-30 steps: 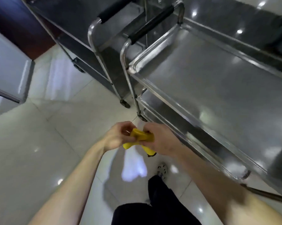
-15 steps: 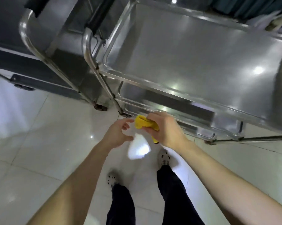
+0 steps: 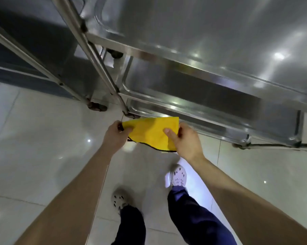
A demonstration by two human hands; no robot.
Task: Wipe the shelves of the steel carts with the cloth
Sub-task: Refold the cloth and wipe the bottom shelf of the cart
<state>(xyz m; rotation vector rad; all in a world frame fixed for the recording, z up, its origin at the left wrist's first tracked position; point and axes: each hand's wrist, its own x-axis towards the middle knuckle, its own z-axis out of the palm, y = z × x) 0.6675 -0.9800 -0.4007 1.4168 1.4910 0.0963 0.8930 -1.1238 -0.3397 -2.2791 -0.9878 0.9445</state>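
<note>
While I stand on the pale glossy tiled floor (image 3: 34,156) facing the carts, my left hand (image 3: 114,137) pinches the left corner of the thin yellow cloth with dark stitched edging (image 3: 149,134), thumb on top and fingers curled under. Behind that hand, at the far left, a second steel cart (image 3: 43,71) shows only its slanted tube legs and a rusty castor. The cloth hangs in the air between my hands, spread almost flat, over the floor and just short of the front rim of the nearest cart's lowest shelf. It looks soft, a little creased, and its dark hem sags in a curve along the near edge. My right hand (image 3: 185,138) grips the right side, thumb pressed across the top face.

I judge this to be the opening-out step before any wiping. To do it well I would keep both corners taut, fold the cloth into a flat pad that fills one palm, and tuck the loose hem inside so it does not drag.

Further right runs the shiny three-tier stainless steel cart (image 3: 211,71): a broad top shelf with bright light spots, a shadowed middle shelf, and a narrow bottom tray. Reaching the lower shelves will likely call for crouching, and wiping from the back edge toward the front rim.
</note>
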